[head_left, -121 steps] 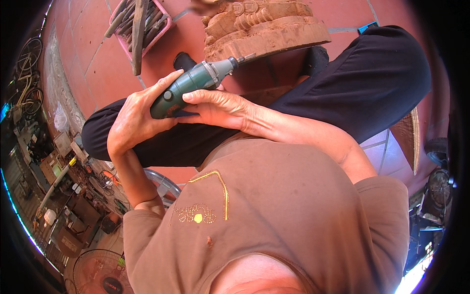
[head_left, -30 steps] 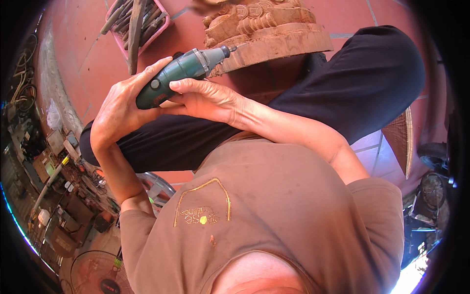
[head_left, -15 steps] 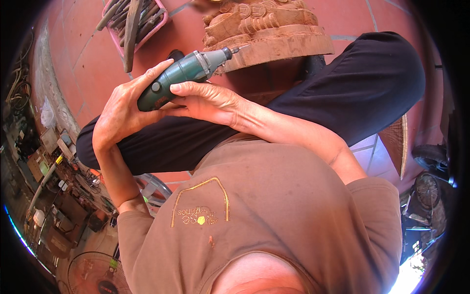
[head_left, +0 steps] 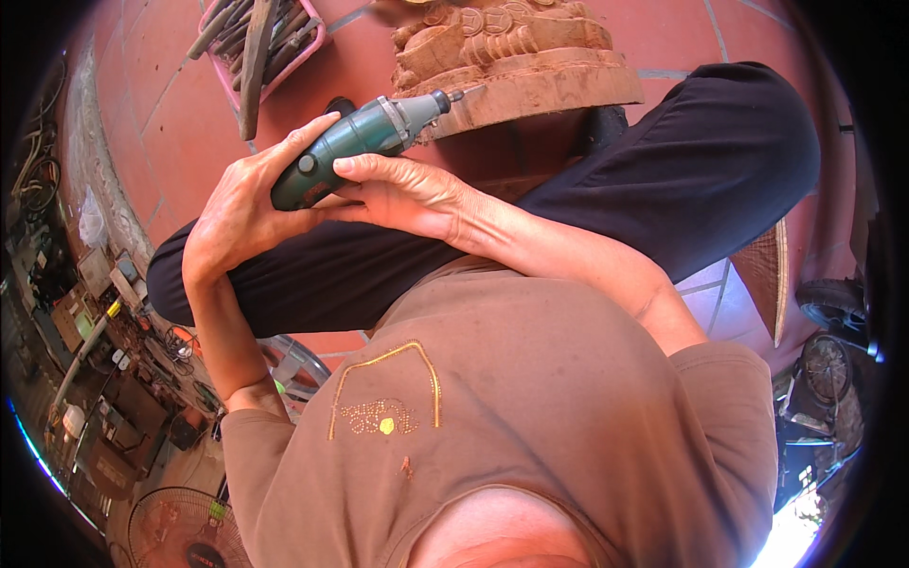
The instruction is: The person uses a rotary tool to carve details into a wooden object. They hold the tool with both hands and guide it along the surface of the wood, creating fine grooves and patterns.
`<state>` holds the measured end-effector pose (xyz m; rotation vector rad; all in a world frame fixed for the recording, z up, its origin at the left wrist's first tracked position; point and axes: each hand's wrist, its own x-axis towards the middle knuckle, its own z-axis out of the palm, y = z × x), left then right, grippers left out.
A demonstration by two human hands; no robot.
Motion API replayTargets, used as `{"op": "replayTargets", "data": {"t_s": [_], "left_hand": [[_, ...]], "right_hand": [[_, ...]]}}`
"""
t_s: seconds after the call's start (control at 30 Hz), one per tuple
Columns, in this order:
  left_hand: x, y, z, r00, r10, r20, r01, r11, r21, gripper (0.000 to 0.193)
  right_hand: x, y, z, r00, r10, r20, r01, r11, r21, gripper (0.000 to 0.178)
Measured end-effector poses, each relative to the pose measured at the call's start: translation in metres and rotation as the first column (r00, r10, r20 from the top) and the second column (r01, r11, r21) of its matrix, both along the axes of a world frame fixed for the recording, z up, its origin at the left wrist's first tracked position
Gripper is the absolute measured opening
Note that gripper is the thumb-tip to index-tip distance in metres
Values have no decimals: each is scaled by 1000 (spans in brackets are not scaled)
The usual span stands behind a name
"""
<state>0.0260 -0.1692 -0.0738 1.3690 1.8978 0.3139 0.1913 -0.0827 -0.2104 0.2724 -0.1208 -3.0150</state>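
Clearly the green rotary tool (head_left: 348,151) is up near the carved wood (head_left: 530,92), left hand (head_left: 237,216) curled round its rear, right hand (head_left: 412,196) pinching its side; it looks rigid, rather heavy, smooth, best gripped by its thick body (head_left: 331,167), off the thin bit (head_left: 458,96)

There are two hands (head_left: 237,204), one green rotary tool (head_left: 348,151), one wooden carving (head_left: 519,80) and one pink basket (head_left: 317,44).
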Motion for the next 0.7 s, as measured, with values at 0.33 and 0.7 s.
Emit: {"op": "replayTargets", "data": {"t_s": [0.33,0.7], "left_hand": [[1,4,4,999,28,16,-27,994,-106,90],[1,5,3,1000,26,18,-24,995,-99,89]], "right_hand": [[0,1,0,1000,-5,-8,5,1000,11,50],[1,2,1,1000,-18,4,18,999,-40,43]]}}
